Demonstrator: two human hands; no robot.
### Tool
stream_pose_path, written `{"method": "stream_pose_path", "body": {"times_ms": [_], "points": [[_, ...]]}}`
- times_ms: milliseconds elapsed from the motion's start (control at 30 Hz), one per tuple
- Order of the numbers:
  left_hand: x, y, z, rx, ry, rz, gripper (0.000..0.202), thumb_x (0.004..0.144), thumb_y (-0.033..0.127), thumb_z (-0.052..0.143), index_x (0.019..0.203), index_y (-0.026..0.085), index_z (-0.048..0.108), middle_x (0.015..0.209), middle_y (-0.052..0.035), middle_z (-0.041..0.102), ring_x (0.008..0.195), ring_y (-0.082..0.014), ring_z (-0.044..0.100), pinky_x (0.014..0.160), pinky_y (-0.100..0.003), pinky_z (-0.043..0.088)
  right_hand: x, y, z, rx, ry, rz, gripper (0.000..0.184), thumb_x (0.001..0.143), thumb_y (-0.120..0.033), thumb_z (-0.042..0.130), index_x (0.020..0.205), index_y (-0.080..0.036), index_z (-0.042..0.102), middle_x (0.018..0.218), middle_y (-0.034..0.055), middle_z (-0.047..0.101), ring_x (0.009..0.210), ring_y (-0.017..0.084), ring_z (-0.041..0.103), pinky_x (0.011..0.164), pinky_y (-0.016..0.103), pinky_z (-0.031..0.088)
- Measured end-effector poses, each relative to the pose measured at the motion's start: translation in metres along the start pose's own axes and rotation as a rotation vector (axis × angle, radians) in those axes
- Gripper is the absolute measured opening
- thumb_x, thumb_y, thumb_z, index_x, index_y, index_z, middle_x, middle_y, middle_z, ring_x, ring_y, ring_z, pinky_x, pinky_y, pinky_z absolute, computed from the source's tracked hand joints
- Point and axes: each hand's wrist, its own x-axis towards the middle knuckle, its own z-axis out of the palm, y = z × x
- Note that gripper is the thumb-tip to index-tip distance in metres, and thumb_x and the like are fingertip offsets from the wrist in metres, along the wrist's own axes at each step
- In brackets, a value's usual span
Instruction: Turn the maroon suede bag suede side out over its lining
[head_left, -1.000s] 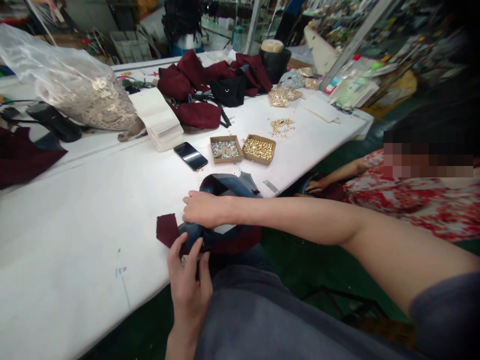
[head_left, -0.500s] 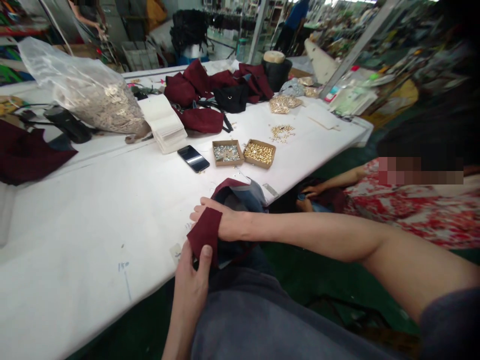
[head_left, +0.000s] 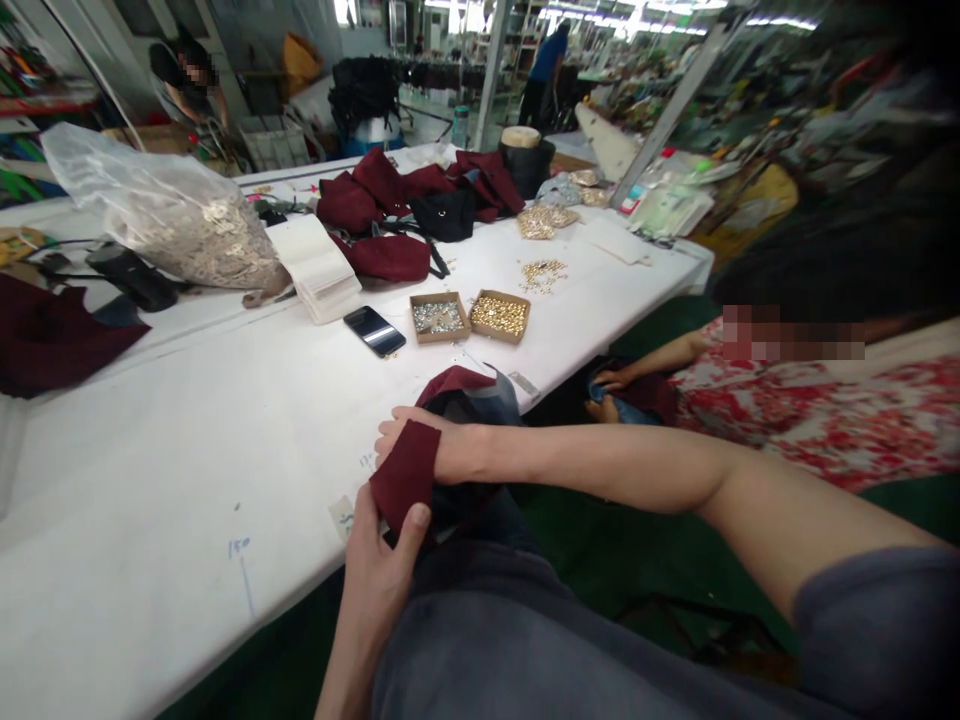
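A maroon fabric flap (head_left: 409, 470) is pinched at its lower edge by my left hand (head_left: 382, 550), thumb in front and fingers behind. My right hand (head_left: 450, 452) reaches across from the right at the flap's upper side, its fingers curled and partly covered by the cloth. They appear closed on the same piece, though the fingertips are hidden. More of the maroon and denim-blue garment (head_left: 487, 400) bunches beyond my right wrist, lying over the table edge and hanging down towards my lap.
On the white table (head_left: 150, 480) stand one box of silver studs (head_left: 438, 318) and one of gold studs (head_left: 500, 316), beside a phone (head_left: 374, 331). Behind are paper sheets (head_left: 315, 268), a plastic bag (head_left: 187, 215) and maroon garments (head_left: 386, 258). A co-worker (head_left: 810, 400) sits at right.
The view has tilted up and shifted slightly, so the table things sit lower and further left. Both hands keep hold of the maroon flap, with little movement.
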Motion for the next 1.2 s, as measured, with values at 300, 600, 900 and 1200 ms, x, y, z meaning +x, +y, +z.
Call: {"method": "stream_pose_path", "body": {"times_ms": [300,600,900,1200], "points": [[-0.011,0.089,0.002,0.063,0.042,0.485,0.068,0.101,0.064,0.079,0.156,0.029,0.061,0.162,-0.0157,0.059,0.151,-0.0406,0.057,0.124,-0.061,0.054,-0.103,-0.005,-0.071,-0.059,0.730,0.217,0.028,0.118,-0.025,0.055,0.098,-0.020,0.073,0.090,0.0041,0.075,0.082,0.022,0.058,0.075,0.040,0.039],[-0.009,0.113,0.045,0.255,-0.028,0.691,0.099,0.095,0.074,0.080,0.174,0.026,0.043,0.156,-0.0203,0.057,0.141,-0.0422,0.061,0.110,-0.059,0.060,-0.172,-0.036,-0.052,0.038,1.032,0.402,0.026,0.116,-0.027,0.062,0.135,-0.025,0.080,0.114,0.0052,0.085,0.092,0.023,0.071,0.083,0.043,0.054],[-0.006,0.141,0.056,0.277,-0.095,0.734,0.070,0.092,0.066,0.087,0.149,0.030,0.068,0.158,-0.0162,0.066,0.144,-0.0441,0.063,0.117,-0.063,0.057,-0.185,-0.042,-0.060,0.138,1.224,0.516,0.026,0.118,-0.026,0.057,0.116,-0.020,0.083,0.107,0.0081,0.086,0.098,0.021,0.081,0.088,0.038,0.063],[0.024,0.161,0.080,0.129,-0.213,0.655,0.074,0.093,0.076,0.078,0.153,0.035,0.065,0.135,-0.0113,0.069,0.128,-0.0414,0.068,0.108,-0.058,0.061,-0.222,-0.037,-0.065,0.488,1.212,0.444,0.019,0.116,-0.030,0.067,0.109,-0.017,0.079,0.105,0.0083,0.085,0.098,0.018,0.080,0.093,0.033,0.061]]}}
